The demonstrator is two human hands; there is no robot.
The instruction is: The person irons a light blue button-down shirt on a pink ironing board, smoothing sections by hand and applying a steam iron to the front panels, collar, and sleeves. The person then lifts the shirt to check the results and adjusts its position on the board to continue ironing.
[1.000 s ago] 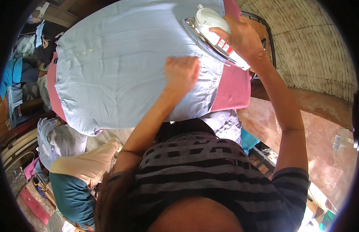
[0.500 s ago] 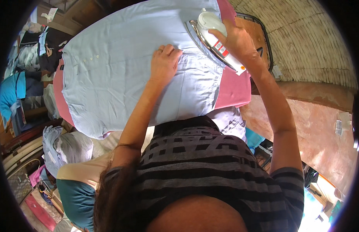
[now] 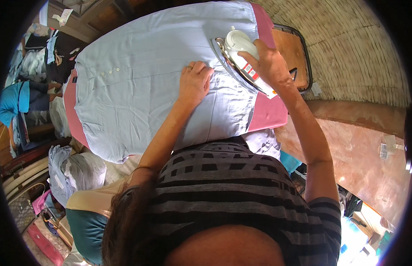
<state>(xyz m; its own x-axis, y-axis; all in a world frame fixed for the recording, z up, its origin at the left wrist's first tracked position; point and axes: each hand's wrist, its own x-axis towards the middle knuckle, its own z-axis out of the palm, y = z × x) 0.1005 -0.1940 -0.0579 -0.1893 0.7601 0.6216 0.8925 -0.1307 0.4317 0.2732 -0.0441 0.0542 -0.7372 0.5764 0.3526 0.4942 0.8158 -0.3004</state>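
Note:
A light blue shirt with a short row of buttons lies spread over a pink-covered ironing board. My right hand is wrapped round the handle of a white iron. Its metal soleplate rests tilted near the shirt's right-hand edge. To the left of the iron, my left hand is on the cloth, its fingers curled and pressed together at a crosswise seam. Creases run through the fabric between the left hand and the near edge. The fingertips of the left hand are partly hidden.
A wooden chair seat with a black metal frame stands beyond the board's right end. Bundled clothes lie at the near left. Another person in a blue top is at the far left. A woven wall bounds the right.
The iron in my right hand has moved a little toward me along the shirt's right-hand edge. My left hand stays by the seam, and the whole view has shifted slightly.

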